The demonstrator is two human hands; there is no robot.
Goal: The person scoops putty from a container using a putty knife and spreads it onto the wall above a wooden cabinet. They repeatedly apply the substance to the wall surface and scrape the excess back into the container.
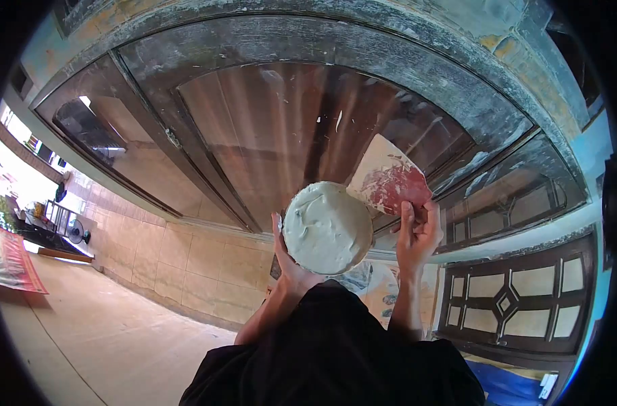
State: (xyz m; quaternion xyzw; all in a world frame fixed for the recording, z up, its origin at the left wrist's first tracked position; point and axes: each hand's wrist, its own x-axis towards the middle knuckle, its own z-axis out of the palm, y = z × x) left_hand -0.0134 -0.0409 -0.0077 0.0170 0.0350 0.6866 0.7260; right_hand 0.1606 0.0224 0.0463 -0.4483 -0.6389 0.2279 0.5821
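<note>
A round tub (pixel 367 238) filled with whitish putty (pixel 322 227) is held in front of my chest. My left hand (pixel 290 262) wraps round its left side and underside, with the fingers partly hidden behind it. Pinched by its lower right corner between the thumb and fingers of my right hand (pixel 420 233) is a flat red putty spreader (pixel 397 181). Dried and wet putty coats much of its face, and a thick pale layer covers its upper left edge. The spreader's left corner is right at the tub's rim.
Ahead is a dark wooden window frame (pixel 268 40) with glass panes (pixel 254 115) and whitish smears. A tiled wall (pixel 186 250) runs below it. A paneled wooden door (pixel 511 298) stands at the right, and a fan (pixel 77 232) far left. Pale floor (pixel 105 338) extends at the lower left.
</note>
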